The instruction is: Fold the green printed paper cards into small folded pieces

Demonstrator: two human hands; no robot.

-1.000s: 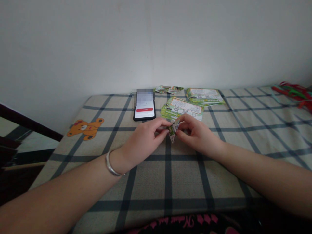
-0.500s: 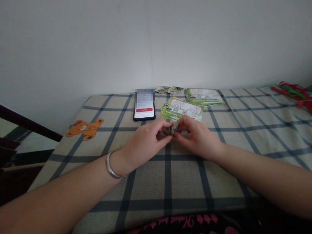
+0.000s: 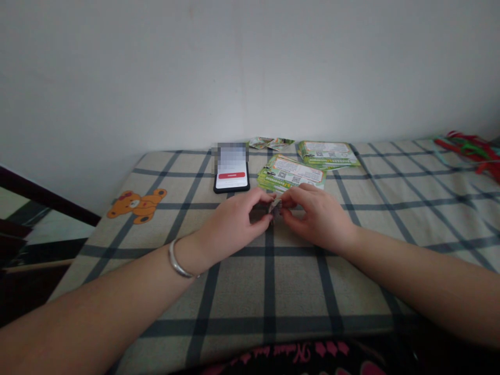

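My left hand (image 3: 234, 221) and my right hand (image 3: 318, 216) meet over the checked cloth (image 3: 269, 281), both pinching a small folded paper piece (image 3: 275, 207) between thumbs and fingertips. Only a sliver of the paper shows between the fingers. A silver bangle (image 3: 175, 260) circles my left wrist. Just beyond the hands lies a stack of green printed leaflets (image 3: 291, 174), with a second stack (image 3: 328, 153) farther back.
A black phone (image 3: 231, 169) with a lit screen lies left of the leaflets. Two folded paper pieces (image 3: 271, 142) rest by the wall. Red and green strips (image 3: 471, 148) lie at the far right. A bear print (image 3: 136, 204) marks the cloth's left side, near the edge.
The folded paper stood upright between my fingers a second ago; now it is pressed down smaller, and both hands have closed in around it.
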